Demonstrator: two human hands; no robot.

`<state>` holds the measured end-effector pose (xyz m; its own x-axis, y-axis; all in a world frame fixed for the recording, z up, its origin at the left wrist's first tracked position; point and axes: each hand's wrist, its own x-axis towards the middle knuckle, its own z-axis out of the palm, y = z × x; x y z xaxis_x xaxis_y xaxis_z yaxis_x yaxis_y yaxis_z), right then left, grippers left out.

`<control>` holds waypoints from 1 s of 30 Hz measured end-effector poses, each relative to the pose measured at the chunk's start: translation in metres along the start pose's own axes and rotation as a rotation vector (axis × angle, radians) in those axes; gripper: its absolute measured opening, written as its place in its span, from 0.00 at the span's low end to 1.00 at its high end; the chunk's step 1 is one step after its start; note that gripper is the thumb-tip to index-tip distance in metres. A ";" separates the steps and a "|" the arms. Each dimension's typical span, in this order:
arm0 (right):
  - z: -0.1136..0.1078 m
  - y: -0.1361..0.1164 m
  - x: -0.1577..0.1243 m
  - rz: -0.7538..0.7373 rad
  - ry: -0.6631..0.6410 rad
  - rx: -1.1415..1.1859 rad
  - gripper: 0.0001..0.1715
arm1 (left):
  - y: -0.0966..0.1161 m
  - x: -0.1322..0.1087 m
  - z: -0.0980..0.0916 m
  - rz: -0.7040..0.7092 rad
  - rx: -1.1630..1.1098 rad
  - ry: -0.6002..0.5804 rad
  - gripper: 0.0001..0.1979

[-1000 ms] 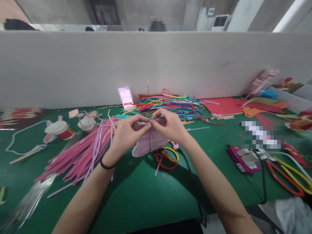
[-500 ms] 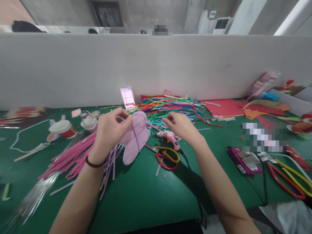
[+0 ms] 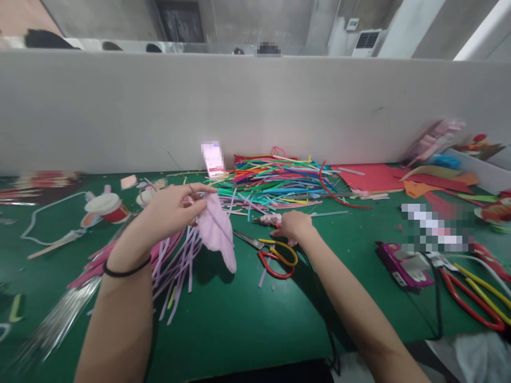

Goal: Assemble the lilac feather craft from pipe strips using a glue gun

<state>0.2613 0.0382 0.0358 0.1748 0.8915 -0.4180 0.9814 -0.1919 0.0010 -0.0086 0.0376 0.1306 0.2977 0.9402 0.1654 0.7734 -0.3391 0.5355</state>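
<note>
The left hand pinched the purple fuzzy piece near its top, holding it above the table. The right hand curled over the glue gun; whether its fingers had closed could not be told. The piece seemed already shaped, the gun not yet lifted; what shaping remained was unclear. Scissors lay just beside. Half a second earlier, the right hand hovered empty and the piece showed broader.
</note>
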 end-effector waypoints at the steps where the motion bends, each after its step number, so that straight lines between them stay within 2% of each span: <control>1: 0.001 0.000 0.001 0.002 -0.004 0.000 0.28 | -0.001 -0.001 -0.001 -0.027 -0.053 -0.051 0.18; 4: -0.002 0.002 0.000 0.003 -0.022 0.014 0.22 | -0.003 -0.004 -0.005 -0.073 -0.210 -0.134 0.19; 8: -0.014 0.008 -0.008 -0.004 0.007 0.039 0.22 | -0.003 -0.008 -0.014 -0.059 -0.201 -0.211 0.19; 10: -0.022 0.013 -0.016 -0.002 0.053 0.042 0.25 | -0.003 -0.009 -0.017 -0.049 -0.164 -0.210 0.19; 13: -0.035 0.025 -0.033 0.001 0.136 0.056 0.27 | -0.004 -0.006 -0.014 -0.006 -0.122 -0.126 0.15; 15: -0.042 0.033 -0.046 -0.032 0.312 0.111 0.28 | -0.006 -0.004 -0.008 0.043 -0.096 -0.023 0.12; 18: -0.051 0.040 -0.062 0.001 0.542 0.215 0.25 | -0.009 0.000 0.001 0.148 0.033 0.141 0.14; 22: -0.058 0.037 -0.070 -0.003 0.757 0.473 0.18 | -0.010 0.008 0.013 0.266 0.173 0.255 0.14; 24: -0.059 0.033 -0.068 -0.070 0.835 0.614 0.16 | -0.011 0.015 0.020 0.357 0.176 0.284 0.13; 26: -0.057 0.029 -0.065 -0.141 0.897 0.719 0.16 | -0.013 0.022 0.029 0.418 0.126 0.256 0.15; 28: -0.054 0.025 -0.062 -0.208 0.949 0.780 0.18 | -0.016 0.028 0.038 0.370 0.072 0.199 0.16; 30: -0.051 0.023 -0.060 -0.267 1.016 0.796 0.19 | -0.018 0.032 0.045 0.311 0.064 0.194 0.17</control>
<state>0.2775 0.0011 0.1077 0.3080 0.7812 0.5430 0.7410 0.1610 -0.6520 0.0121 0.0727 0.0895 0.4173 0.7783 0.4692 0.6978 -0.6051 0.3833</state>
